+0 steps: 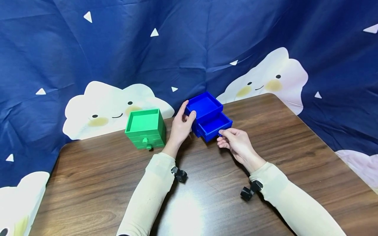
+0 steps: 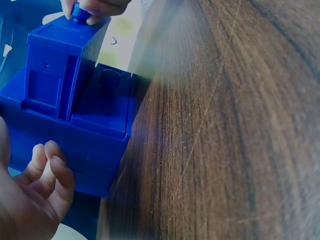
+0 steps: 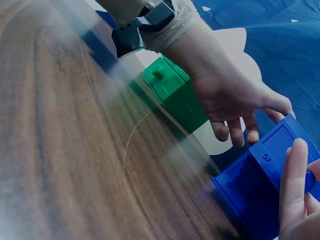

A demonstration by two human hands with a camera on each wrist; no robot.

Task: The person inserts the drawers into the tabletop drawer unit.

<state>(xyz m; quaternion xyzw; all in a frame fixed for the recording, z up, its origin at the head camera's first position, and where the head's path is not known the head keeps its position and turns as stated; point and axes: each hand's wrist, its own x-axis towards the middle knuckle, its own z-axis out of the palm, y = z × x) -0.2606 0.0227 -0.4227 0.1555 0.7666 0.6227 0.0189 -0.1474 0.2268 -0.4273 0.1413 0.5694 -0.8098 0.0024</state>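
A small blue drawer box [image 1: 204,105] with a shallow open tray on top stands at the back of the table. Its drawer [image 1: 215,125] is pulled partway out, and the part of its inside that shows holds nothing. My left hand [image 1: 180,128] holds the box at its left side, thumb by the front corner and index finger along the side; the other fingers curl loosely beside the wall in the left wrist view. With thumb and fingertips, my right hand [image 1: 237,144] pinches the drawer's round knob [image 2: 79,13]. A second, closed drawer front [image 2: 102,100] shows beside the pulled-out one.
A similar green drawer box [image 1: 144,122] stands left of my left hand, its drawers closed. Behind the brown wooden table [image 1: 97,183] hangs a dark blue curtain [image 1: 183,49] with clouds. The table's back edge runs close to both boxes.
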